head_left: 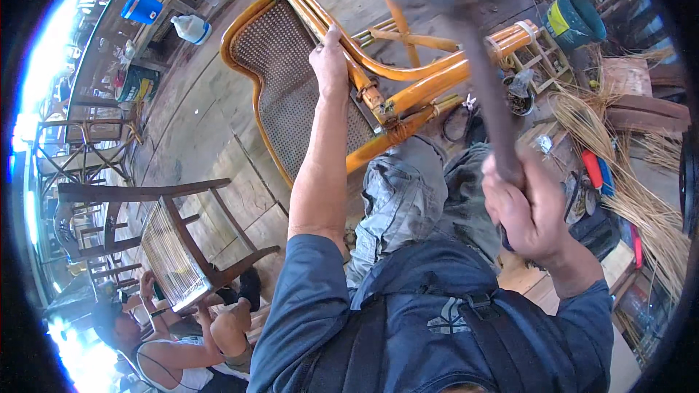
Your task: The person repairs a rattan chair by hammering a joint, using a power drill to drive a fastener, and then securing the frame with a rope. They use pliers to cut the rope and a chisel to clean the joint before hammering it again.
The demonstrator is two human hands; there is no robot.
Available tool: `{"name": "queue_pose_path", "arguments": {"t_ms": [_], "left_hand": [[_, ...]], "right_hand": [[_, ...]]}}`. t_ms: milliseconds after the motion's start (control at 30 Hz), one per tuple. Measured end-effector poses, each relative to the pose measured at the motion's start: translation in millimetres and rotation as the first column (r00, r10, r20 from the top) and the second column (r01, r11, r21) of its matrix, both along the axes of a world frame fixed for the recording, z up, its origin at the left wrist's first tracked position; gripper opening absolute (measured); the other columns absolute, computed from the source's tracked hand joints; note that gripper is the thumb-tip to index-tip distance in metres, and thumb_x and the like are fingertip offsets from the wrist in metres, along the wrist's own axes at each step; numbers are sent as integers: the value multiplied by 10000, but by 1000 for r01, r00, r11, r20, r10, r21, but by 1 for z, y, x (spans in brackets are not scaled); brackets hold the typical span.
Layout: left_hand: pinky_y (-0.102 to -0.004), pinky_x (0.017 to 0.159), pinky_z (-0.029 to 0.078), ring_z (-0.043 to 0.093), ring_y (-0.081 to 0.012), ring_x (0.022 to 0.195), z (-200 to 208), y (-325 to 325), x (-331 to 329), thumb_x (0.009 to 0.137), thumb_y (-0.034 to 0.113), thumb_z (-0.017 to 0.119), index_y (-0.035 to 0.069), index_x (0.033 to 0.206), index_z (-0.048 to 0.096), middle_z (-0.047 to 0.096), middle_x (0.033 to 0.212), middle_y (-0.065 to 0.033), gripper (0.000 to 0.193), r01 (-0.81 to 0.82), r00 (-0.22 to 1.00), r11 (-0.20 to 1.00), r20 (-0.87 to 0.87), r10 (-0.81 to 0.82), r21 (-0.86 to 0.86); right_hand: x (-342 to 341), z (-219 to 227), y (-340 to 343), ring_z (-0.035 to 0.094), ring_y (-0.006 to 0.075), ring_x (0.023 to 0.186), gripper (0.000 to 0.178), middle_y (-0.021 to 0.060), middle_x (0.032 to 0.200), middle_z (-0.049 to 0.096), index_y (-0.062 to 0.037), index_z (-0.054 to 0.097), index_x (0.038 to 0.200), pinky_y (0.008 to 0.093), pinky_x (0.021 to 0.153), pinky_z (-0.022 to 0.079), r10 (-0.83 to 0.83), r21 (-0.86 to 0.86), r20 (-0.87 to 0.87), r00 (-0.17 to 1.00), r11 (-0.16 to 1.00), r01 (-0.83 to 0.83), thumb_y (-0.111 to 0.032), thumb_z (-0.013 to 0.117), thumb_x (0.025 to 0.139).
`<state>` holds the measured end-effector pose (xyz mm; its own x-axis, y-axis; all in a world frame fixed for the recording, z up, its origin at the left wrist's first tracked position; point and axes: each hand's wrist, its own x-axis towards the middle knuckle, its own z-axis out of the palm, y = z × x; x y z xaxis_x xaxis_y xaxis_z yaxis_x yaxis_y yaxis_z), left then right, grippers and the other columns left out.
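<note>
A rattan chair (429,76) with glossy orange-brown poles lies tipped over in front of my legs. Its woven cane panel (287,65) faces left. My left hand (330,69) is closed round one of the chair's poles, beside the panel's edge. Raised on the right, my right hand (530,207) grips a hammer (496,102) by its dark handle. The hammer's head is up near the top of the view, apart from the chair and blurred by motion.
Loose rattan strips (604,145) spread along the right. Behind them stands a green bucket (575,18), near a small wooden crate (542,62). At lower left, a person (178,342) works on a dark wooden chair (207,276). A blue container (142,7) stands far left.
</note>
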<state>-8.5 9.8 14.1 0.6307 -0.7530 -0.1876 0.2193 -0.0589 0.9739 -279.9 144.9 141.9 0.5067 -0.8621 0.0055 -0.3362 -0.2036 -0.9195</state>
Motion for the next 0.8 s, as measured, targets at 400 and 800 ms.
{"name": "queue_pose_path", "arguments": {"t_ms": [400,800], "left_hand": [[-295,560,459,567,-173,574,-35,-13,18,830,272,586,-15,738,570,594,668,-102,302,40,990,989,-128,-59,-144],[-309,554,484,583,-192,558,-16,-8,8,869,276,566,-42,809,567,615,677,-132,324,35,998,995,-58,-40,-92]], "right_hand": [[-4,-5,-2,584,412,633,316,211,644,565,24,510,991,422,558,455,86,-74,-113,990,993,-95,-274,556,893],[-2,-2,-8,583,427,653,290,214,666,586,4,467,882,432,551,459,80,-20,-132,988,996,-84,-272,554,897]]}}
